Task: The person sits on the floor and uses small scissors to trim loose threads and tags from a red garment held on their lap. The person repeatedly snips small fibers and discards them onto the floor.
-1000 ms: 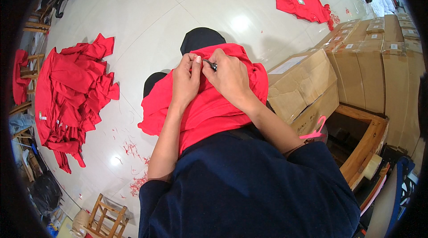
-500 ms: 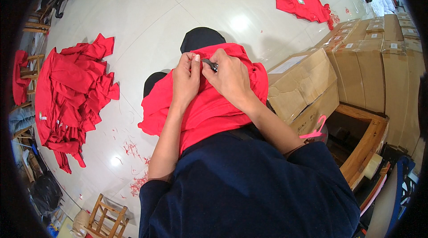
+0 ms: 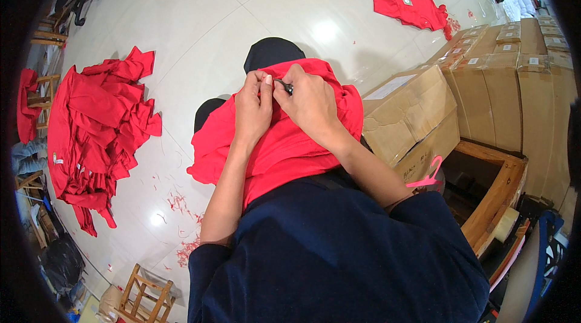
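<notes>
A red garment (image 3: 281, 156) lies bunched over my lap and knees. My left hand (image 3: 253, 108) is closed, thumb against fingers, pinching a bit of the red cloth near the garment's far edge. Close beside it, my right hand (image 3: 310, 105) grips small dark thread snips (image 3: 284, 86), whose tip points toward the left fingertips. Most of the snips is hidden inside the right hand, and the spot between the two hands is too small to make out.
To the left, a heap of red garments (image 3: 103, 123) lies on the floor, near red thread scraps (image 3: 189, 251) and a wooden stool (image 3: 145, 296). Another red garment (image 3: 411, 7) lies far right. Cardboard boxes (image 3: 411, 117) and an open wooden frame (image 3: 493, 202) with a pink hanger (image 3: 431, 176) stand close on my right.
My right hand has turned slightly, so less of the snips shows. The left hand keeps its pinch, and the garment lies almost as before.
</notes>
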A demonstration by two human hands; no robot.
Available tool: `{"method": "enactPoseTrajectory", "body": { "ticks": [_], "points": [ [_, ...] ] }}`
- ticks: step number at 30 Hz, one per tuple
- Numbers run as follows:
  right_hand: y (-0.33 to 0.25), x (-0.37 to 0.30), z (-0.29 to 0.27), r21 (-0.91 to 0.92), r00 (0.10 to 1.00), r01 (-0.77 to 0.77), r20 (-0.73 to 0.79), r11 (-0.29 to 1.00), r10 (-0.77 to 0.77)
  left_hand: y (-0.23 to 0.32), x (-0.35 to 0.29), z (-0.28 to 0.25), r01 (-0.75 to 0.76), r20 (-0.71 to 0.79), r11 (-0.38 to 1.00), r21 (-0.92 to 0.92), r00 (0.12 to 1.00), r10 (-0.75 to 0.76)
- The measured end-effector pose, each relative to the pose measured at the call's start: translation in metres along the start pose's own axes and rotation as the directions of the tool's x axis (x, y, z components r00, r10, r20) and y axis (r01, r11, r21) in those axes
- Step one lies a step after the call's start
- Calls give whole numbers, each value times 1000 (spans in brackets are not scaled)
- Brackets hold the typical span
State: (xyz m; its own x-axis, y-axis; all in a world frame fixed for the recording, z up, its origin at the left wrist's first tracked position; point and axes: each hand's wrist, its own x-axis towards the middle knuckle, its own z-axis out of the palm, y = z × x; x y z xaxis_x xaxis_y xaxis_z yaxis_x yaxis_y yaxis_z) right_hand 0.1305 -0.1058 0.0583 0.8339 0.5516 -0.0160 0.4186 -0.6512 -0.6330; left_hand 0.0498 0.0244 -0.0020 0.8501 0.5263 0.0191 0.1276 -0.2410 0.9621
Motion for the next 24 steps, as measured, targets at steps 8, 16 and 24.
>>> {"method": "enactPoseTrajectory", "body": {
  "ticks": [8, 16, 24],
  "points": [
    [4, -8, -5, 63, 1000, -8, -25, 998, 10, -3, 7, -1, 127, 4, 992, 14, 992, -127],
    [0, -5, -7, 55, 1000, -11, -17, 998, 12, 4, 3, 0, 83, -9, 996, 13, 997, -83],
    [4, -5, 0, 23, 1000, 3, -17, 1000, -2, 1, 2, 0, 60, -2, 998, -4, 998, -60]
  ]
}}
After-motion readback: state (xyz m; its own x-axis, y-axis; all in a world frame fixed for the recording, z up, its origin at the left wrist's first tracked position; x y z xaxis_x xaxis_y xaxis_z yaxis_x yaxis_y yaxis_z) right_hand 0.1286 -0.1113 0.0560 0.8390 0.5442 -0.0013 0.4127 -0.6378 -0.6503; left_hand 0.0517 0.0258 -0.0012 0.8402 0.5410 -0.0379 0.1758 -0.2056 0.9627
